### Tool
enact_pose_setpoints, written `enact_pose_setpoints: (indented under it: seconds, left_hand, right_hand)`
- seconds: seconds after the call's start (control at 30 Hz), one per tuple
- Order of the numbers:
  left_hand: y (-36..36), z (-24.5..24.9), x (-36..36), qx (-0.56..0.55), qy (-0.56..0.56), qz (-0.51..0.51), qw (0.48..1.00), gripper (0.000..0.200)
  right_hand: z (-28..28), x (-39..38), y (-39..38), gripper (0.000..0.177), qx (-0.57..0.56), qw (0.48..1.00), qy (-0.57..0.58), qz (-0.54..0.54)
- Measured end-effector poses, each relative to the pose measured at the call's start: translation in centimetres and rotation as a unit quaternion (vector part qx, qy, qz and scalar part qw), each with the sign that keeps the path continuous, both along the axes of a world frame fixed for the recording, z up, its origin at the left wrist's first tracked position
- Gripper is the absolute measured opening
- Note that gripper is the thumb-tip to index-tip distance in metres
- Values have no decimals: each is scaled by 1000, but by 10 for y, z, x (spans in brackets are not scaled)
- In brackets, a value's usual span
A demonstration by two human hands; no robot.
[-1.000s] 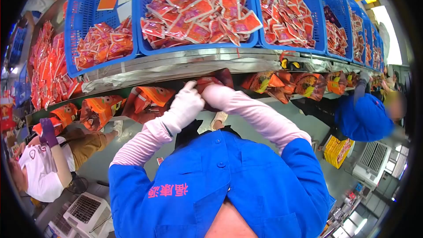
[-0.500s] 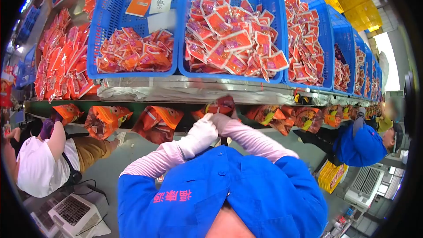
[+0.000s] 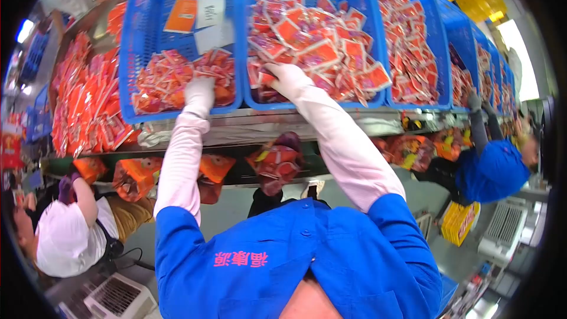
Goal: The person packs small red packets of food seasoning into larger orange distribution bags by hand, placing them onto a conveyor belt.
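Note:
My left hand (image 3: 200,93), in a white glove, reaches into the left blue basket (image 3: 133,41). Its fingers are down among small red packets (image 3: 162,80) and mostly hidden. My right hand (image 3: 289,81), gloved with bare-looking fingertips, is in the front left corner of the middle blue basket (image 3: 313,106). Its fingers curl round a small red-and-white packet (image 3: 266,78) at the edge of the pile. Below my forearms, an orange pouch (image 3: 277,162) with red packets showing at its face stands on the green belt (image 3: 239,171), touched by neither hand.
More blue baskets of packets run off right. Long red packets (image 3: 88,94) are heaped on the metal table at left. Orange pouches (image 3: 134,176) line the belt. A co-worker in white (image 3: 71,230) stands left, another in blue (image 3: 493,171) right. Cards (image 3: 211,12) lie in the left basket.
Both hands have left the pouch on the belt and moved forward and apart, the left into the left basket, the right into the middle one. The pouch now stands alone.

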State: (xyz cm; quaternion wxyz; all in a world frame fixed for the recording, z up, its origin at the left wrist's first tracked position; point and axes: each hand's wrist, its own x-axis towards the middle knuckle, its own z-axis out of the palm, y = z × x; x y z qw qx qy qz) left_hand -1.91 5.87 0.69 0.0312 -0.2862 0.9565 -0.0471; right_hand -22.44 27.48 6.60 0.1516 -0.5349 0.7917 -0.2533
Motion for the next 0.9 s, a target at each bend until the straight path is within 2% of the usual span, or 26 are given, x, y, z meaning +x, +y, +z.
enact_pose_setpoints:
  seconds: [0.03, 0.07, 0.1, 0.13, 0.17, 0.23, 0.27, 0.3, 0.33, 0.37, 0.4, 0.43, 0.5, 0.57, 0.6, 0.63, 0.7, 0.77, 0.83, 0.9]
  left_hand:
    - [1, 12, 0, -8, 22, 0, 1000, 21]
    - [10, 31, 7, 22, 95, 24, 995, 19]
    - [16, 47, 12, 48, 153, 16, 987, 22]
    - [19, 42, 23, 43, 328, -42, 943, 24]
    - [44, 70, 29, 188, 348, 52, 917, 23]
    - [100, 132, 28, 419, 372, 24, 828, 9]
    - [132, 136, 21, 446, 403, -53, 797, 11]
    - [174, 154, 21, 474, 344, -3, 811, 18]
    - [223, 173, 9, 413, 356, -93, 833, 24]
    - [260, 174, 1, 468, 325, -132, 811, 29]
    - [299, 160, -10, 502, 346, -186, 770, 33]
    - [329, 146, -22, 411, 292, -268, 821, 32]
    - [363, 111, -41, 314, 97, -329, 885, 42]
    - [366, 94, -28, 203, 101, -306, 925, 63]
    - [361, 83, -18, 157, 89, -306, 935, 74]
    - [353, 89, -11, 102, 87, -342, 930, 46]
    - [350, 53, 5, 124, -40, -362, 923, 16]
    - [354, 54, 6, 100, 25, -377, 920, 9]
    - [348, 61, 11, 81, 2, -368, 926, 7]
    - [319, 86, 17, 198, 91, -387, 896, 8]
  right_hand:
    - [-2, -5, -1, 34, 24, 998, -11, -55]
    - [6, -10, 10, 32, -23, 996, -18, -82]
    - [14, -19, 23, 32, -28, 995, 47, -84]
    - [37, -22, 51, 29, -48, 988, -68, -128]
    - [63, -23, 74, 28, -75, 967, -177, -169]
    - [96, -40, 147, 25, -137, 946, -248, -155]
    - [112, -45, 185, 23, -158, 947, -239, -146]
    - [125, -44, 221, 21, -182, 948, -227, -132]
    - [134, -41, 254, 21, -161, 938, -264, -158]
    - [141, -33, 279, 21, -140, 926, -301, -182]
    - [143, -21, 295, 20, -108, 909, -342, -210]
    - [143, -10, 306, 20, -75, 890, -383, -237]
    - [139, 8, 310, 17, -22, 966, -227, -124]
    - [111, 30, 294, 20, 155, 985, -62, -50]
    - [94, 41, 282, 23, 225, 974, -37, 13]
    - [72, 52, 268, 27, 292, 954, -11, 73]
    - [5, 73, 225, 31, 426, 894, -105, 89]
    - [-49, 85, 204, 29, 418, 895, -110, 110]
    - [-55, 90, 195, 27, 406, 896, -109, 142]
    - [4, 80, 188, 24, 426, 880, -129, 166]
